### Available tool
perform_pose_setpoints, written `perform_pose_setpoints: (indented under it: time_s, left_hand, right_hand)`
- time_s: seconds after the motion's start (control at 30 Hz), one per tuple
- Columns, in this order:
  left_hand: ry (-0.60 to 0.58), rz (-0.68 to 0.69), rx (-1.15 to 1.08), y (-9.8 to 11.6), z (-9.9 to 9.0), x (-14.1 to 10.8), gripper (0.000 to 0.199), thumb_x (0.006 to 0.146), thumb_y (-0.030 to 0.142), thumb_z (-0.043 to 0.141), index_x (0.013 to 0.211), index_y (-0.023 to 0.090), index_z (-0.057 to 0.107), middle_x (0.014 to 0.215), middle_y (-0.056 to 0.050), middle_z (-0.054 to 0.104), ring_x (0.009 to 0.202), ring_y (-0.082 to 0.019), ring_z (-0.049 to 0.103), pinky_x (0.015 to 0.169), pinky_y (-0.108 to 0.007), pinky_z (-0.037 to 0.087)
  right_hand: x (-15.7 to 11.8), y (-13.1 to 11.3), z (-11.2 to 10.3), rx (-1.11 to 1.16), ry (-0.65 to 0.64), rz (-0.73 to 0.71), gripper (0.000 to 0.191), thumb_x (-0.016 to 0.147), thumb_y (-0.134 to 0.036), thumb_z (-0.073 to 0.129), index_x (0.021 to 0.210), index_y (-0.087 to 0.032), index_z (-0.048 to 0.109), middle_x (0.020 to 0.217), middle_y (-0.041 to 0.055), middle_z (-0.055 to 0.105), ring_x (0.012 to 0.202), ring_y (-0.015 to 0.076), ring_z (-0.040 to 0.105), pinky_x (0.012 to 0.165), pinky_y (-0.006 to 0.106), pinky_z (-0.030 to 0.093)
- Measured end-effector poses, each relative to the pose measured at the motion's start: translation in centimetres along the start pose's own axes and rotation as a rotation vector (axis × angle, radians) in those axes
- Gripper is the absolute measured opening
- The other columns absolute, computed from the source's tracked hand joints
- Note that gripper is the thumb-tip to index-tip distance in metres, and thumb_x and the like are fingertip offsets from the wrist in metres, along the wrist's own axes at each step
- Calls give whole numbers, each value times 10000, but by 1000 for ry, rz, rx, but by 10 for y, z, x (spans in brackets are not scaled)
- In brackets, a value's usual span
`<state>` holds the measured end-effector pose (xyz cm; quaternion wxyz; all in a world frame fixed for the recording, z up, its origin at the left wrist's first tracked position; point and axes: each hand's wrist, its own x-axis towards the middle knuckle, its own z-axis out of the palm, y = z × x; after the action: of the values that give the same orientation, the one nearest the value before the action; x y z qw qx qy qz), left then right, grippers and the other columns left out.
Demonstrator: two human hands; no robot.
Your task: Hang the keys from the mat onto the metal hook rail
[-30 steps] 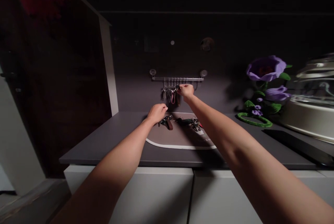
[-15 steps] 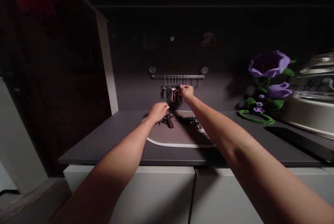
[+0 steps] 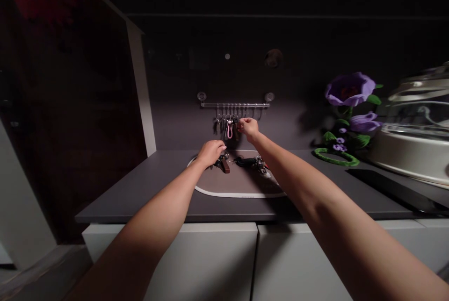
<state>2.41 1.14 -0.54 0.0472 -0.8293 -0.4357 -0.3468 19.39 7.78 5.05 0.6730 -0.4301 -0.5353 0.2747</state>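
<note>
My right hand [image 3: 248,127] is raised to the hooks under a clear wall rail [image 3: 235,105]. Its thumb and fingertips are pinched together beside the hanging keys, and what lies between them is too small to make out. Several key rings hang there, one with a pink strap [image 3: 229,130]. My left hand [image 3: 211,152] hovers low over the mat [image 3: 224,189], fingers loosely bent and apart from the thumb, with nothing seen in it. Just beneath it lie keys with a brown fob [image 3: 225,166]. Further right on the mat are a black item [image 3: 245,161] and a metallic key bunch [image 3: 260,164].
The mat lies on a dark counter [image 3: 140,198] above white cabinets [image 3: 210,254]. To the right stand purple artificial flowers [image 3: 351,89] with a green ring base [image 3: 336,157], and a cream appliance [image 3: 410,151] with a transparent lid. A dark flat object [image 3: 389,191] lies before it.
The camera view has shifted slightly. My right hand has dropped a little against the rail, still pinched. My left hand stays over the mat, and the items on it have not moved.
</note>
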Motion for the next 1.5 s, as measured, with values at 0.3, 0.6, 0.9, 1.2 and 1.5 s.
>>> perform_pose_setpoints:
  time_s: [0.3,0.6,0.9,1.2,1.5]
  left_hand:
    - [-72,35,-63,6,0,1,220,787,267,488,871,207,682,910,-53,665,868,-176,569,808,-255,399]
    - [-164,82,-121,17,4,1,169,726,269,573,814,225,711,882,-41,690,863,-182,588,821,-268,385]
    - [-442,-104,-25,45,-3,6,153,740,306,572,752,228,703,433,29,589,649,-151,627,848,-287,334]
    - [-425,-158,76,43,11,11,145,718,300,604,777,210,700,594,16,657,727,-152,622,850,-287,323]
    - [-405,-86,108,34,19,11,180,772,264,529,802,190,690,566,-25,651,767,-189,608,867,-321,313]
  right_hand:
    - [-26,-10,-21,72,-17,141,42,709,-148,548,681,-145,517,618,-3,568,509,55,490,526,193,412]
    - [-59,0,-52,62,-86,94,91,672,-211,602,697,-136,558,659,16,603,549,61,485,543,191,370]
    - [-88,5,-78,0,-47,82,81,701,-191,565,755,-131,576,727,42,634,637,81,536,627,210,397]
    - [-79,26,-81,-384,-90,-87,128,737,-224,531,800,-144,608,765,46,657,708,121,585,697,248,432]
    - [-87,13,-75,-610,-160,-171,146,775,-222,511,822,-150,629,772,42,676,723,122,592,719,238,426]
